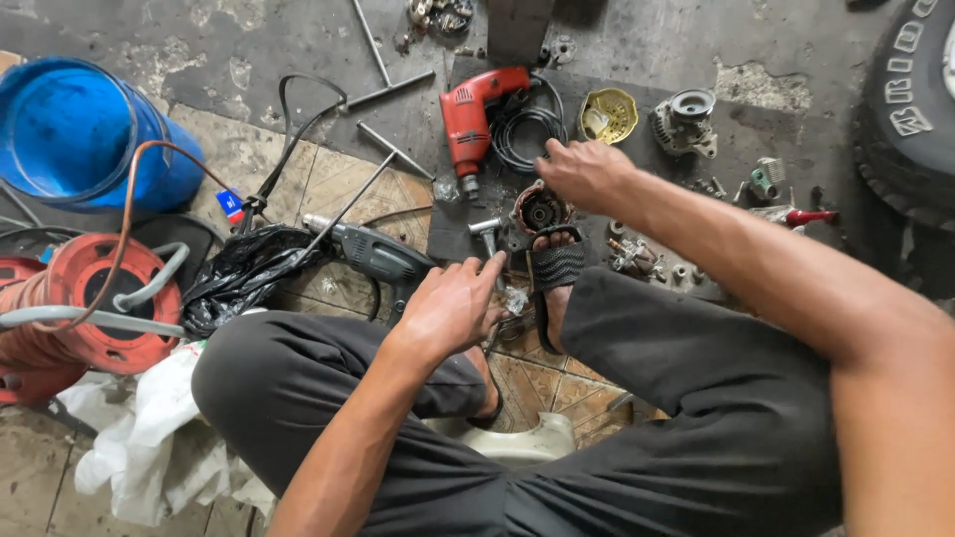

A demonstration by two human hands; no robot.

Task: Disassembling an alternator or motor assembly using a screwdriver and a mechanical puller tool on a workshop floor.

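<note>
While I'm squatting on the floor (328,179) here, my right hand (587,174) is reaching forward and sits right on top of the round motor housing (538,211), fingers curled down over its far rim, so it's closed loosely on that part. The housing lies just in front of my sandalled foot (555,268), open face up, its axis pointing straight at me, copper windings and dark steel inside, greasy looking.

My left hand (453,308) is nearer my body, half closed, index finger pointing at the small hammer (487,237) that stands just left of the housing; can't tell if it's actually touching the handle. So the right hand is clearly the one on the housing.

Stuff around: red drill (473,114) with coiled black cable beyond it, grey-green drill (373,254) to the left, a yellow ribbed bowl (608,115), cast aluminium end cap (684,119).
</note>
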